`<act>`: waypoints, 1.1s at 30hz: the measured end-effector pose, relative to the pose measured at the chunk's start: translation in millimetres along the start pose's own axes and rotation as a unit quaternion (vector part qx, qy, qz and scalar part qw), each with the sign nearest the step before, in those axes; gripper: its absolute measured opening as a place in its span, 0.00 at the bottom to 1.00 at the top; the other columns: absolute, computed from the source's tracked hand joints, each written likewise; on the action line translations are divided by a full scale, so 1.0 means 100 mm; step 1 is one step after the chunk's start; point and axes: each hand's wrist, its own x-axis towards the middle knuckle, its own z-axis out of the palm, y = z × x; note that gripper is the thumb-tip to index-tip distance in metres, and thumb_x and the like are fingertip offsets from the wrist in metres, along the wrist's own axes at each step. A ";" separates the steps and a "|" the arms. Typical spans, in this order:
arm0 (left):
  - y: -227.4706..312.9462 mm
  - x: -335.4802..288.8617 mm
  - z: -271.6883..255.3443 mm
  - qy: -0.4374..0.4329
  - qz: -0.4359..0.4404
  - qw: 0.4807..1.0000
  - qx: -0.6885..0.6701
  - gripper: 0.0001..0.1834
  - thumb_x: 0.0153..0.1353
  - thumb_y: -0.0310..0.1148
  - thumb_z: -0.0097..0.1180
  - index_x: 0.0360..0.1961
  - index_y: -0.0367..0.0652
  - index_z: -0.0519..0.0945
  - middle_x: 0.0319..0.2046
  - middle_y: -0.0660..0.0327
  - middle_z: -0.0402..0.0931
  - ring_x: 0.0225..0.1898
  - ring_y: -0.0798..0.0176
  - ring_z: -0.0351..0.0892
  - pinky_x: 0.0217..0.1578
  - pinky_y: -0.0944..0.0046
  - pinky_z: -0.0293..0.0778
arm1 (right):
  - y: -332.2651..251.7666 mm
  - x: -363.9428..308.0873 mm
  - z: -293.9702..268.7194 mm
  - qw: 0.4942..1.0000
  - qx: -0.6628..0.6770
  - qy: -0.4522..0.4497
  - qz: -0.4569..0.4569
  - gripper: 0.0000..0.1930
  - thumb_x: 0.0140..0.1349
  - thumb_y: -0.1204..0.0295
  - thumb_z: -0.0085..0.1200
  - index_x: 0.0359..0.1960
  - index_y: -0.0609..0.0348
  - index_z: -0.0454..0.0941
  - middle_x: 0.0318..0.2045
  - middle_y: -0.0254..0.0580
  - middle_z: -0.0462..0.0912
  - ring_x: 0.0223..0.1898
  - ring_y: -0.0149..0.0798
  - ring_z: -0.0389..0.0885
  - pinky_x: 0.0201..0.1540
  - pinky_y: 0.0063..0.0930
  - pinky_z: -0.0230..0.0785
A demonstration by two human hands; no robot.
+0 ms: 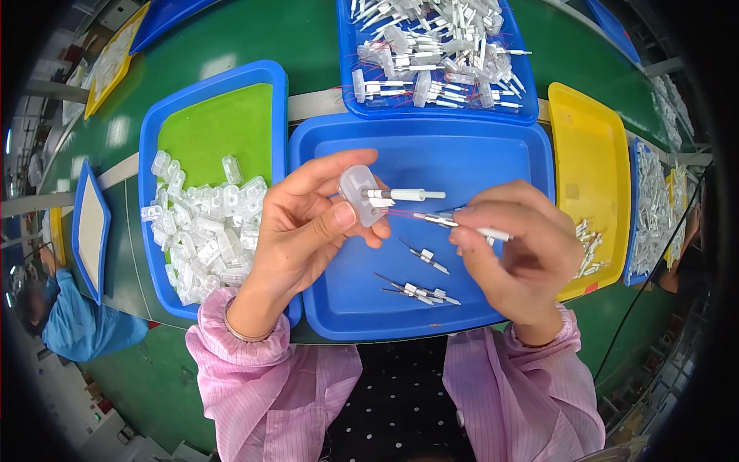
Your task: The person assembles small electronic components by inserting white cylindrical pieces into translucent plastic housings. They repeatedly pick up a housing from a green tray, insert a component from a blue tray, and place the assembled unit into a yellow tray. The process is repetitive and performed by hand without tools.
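Observation:
My left hand (308,219) holds a small clear plastic housing (359,192) between thumb and fingers; a white pin (404,195) sticks out of it to the right. My right hand (519,250) pinches a second thin white and metal pin with a red wire (454,224), its tip pointing at the housing. Both hands hover over a blue tray (477,165). Three loose pins (419,291) lie on the tray floor below the hands.
A blue tray with a green mat (215,123) at left holds a heap of clear housings (204,231). A far blue tray (435,50) is full of white pins. A yellow tray (589,154) at right holds small parts. A person in blue (69,316) sits at lower left.

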 end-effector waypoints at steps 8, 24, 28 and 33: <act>-0.02 0.00 0.00 0.004 0.027 0.998 0.061 0.25 0.55 0.28 0.54 0.53 0.31 0.65 0.35 0.48 0.71 0.28 0.61 0.76 0.25 0.68 0.74 | -0.06 -0.02 0.02 0.980 -0.101 -0.054 -0.166 0.15 0.31 0.83 0.58 0.27 0.72 0.76 0.25 0.47 0.74 0.19 0.35 0.73 0.19 0.21 0.66; -0.14 -0.02 0.05 -0.009 -0.001 1.000 0.004 0.22 0.53 0.19 0.54 0.50 0.29 0.67 0.35 0.50 0.75 0.33 0.60 0.79 0.32 0.64 0.77 | 0.08 -0.11 0.28 0.940 0.288 0.033 0.182 0.07 0.50 0.86 0.54 0.32 0.68 0.77 0.30 0.47 0.76 0.31 0.32 0.79 0.29 0.20 0.72; -0.19 -0.03 0.05 0.016 0.000 1.000 -0.023 0.17 0.53 0.21 0.55 0.44 0.30 0.68 0.33 0.51 0.75 0.32 0.60 0.79 0.32 0.64 0.76 | 0.12 -0.14 0.37 0.943 0.278 0.045 0.176 0.07 0.52 0.86 0.53 0.33 0.69 0.76 0.29 0.46 0.76 0.30 0.33 0.79 0.28 0.20 0.72; -0.28 -0.04 0.02 0.013 0.057 0.998 0.032 0.14 0.53 0.21 0.55 0.41 0.30 0.68 0.33 0.50 0.75 0.32 0.60 0.78 0.32 0.65 0.77 | 0.17 -0.21 0.51 0.969 0.198 0.094 0.117 0.04 0.52 0.84 0.53 0.30 0.67 0.75 0.25 0.43 0.77 0.28 0.31 0.79 0.27 0.20 0.70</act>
